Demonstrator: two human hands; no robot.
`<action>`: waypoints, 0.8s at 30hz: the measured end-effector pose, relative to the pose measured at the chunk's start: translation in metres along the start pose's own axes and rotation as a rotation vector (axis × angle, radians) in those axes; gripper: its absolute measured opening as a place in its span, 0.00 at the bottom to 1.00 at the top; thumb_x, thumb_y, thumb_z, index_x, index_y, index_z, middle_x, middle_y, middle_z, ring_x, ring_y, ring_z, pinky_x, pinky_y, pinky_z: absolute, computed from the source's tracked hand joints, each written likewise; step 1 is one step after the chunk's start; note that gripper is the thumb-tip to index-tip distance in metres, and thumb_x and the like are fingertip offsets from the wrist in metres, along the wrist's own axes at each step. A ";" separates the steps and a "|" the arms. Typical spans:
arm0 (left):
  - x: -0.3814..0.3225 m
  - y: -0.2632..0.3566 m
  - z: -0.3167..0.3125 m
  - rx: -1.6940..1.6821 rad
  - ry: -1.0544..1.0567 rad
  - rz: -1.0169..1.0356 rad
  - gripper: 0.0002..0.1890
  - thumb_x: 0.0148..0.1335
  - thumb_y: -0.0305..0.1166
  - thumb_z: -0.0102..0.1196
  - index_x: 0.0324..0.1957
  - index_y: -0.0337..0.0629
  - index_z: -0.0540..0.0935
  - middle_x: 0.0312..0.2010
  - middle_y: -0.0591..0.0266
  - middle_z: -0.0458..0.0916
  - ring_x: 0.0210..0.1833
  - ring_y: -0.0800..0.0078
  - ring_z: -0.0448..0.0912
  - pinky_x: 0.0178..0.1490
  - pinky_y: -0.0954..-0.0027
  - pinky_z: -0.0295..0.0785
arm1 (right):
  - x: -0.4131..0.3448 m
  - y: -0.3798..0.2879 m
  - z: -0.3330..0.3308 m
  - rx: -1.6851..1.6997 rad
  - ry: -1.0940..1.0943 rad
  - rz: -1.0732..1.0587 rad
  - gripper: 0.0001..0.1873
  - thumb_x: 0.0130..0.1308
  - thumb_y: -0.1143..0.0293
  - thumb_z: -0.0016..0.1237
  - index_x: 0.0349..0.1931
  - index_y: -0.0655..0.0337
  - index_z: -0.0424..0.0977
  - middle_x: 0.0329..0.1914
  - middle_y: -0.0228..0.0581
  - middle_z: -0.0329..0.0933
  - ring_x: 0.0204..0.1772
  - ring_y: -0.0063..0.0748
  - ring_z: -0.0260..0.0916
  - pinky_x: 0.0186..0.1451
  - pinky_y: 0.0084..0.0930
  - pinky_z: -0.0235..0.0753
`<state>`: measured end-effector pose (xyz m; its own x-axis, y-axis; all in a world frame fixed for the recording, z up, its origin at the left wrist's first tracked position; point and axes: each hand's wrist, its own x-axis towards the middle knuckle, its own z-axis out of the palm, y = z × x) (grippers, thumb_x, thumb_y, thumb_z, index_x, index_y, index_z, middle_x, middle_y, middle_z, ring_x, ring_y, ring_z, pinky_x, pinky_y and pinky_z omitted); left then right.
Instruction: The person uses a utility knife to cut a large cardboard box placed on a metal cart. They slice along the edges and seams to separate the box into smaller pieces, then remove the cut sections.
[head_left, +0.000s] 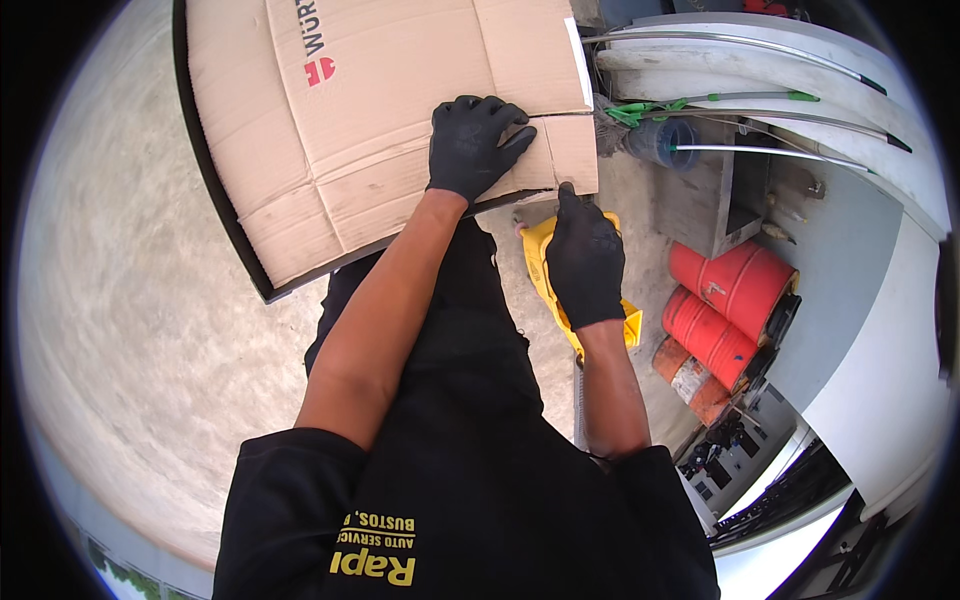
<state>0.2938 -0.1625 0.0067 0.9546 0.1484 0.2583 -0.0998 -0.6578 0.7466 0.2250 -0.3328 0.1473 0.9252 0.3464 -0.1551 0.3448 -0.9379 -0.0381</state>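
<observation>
A large brown cardboard sheet (390, 127) with fold creases and a printed logo lies on a black-rimmed surface (225, 202) in front of me. My left hand (476, 146), in a black glove, rests palm down on the cardboard near its close edge, thumb spread to the right. At the right corner, my gloved right hand (589, 255) meets the cardboard's edge with one fingertip. The other fingers are curled out of sight, so whether they hold anything is hidden. A narrow slit and a crease mark the cardboard's right-hand flap (566, 150).
Beneath my right hand, a yellow plastic mop bucket (540, 259) stands on the concrete floor (127, 247). Further right are red drums (735, 289), a concrete basin (697, 187), a blue bucket (679, 142) and long-handled mops (757, 112) against the wall.
</observation>
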 end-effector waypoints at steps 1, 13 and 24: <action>-0.001 -0.001 0.000 0.001 -0.012 -0.007 0.10 0.65 0.49 0.68 0.41 0.58 0.90 0.39 0.71 0.89 0.47 0.61 0.83 0.54 0.54 0.69 | 0.004 -0.005 -0.001 0.007 0.031 0.001 0.27 0.72 0.75 0.51 0.72 0.62 0.73 0.41 0.52 0.80 0.43 0.54 0.84 0.49 0.46 0.83; 0.002 -0.002 -0.005 -0.025 -0.054 0.021 0.11 0.66 0.47 0.69 0.47 0.62 0.91 0.39 0.74 0.89 0.45 0.64 0.83 0.54 0.57 0.69 | 0.060 0.009 0.027 0.221 0.407 0.046 0.23 0.81 0.73 0.47 0.74 0.59 0.73 0.52 0.59 0.84 0.52 0.61 0.85 0.55 0.50 0.83; 0.002 -0.005 -0.008 -0.127 -0.167 -0.029 0.14 0.68 0.51 0.67 0.52 0.65 0.89 0.35 0.77 0.86 0.42 0.69 0.82 0.56 0.59 0.69 | 0.048 0.057 0.008 1.283 0.021 0.542 0.13 0.85 0.69 0.46 0.59 0.65 0.79 0.32 0.25 0.74 0.30 0.09 0.63 0.32 0.16 0.64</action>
<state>0.2935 -0.1526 0.0082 0.9898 0.0340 0.1382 -0.0963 -0.5553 0.8260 0.2879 -0.3696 0.1300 0.9011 -0.0721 -0.4275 -0.4275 -0.3117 -0.8486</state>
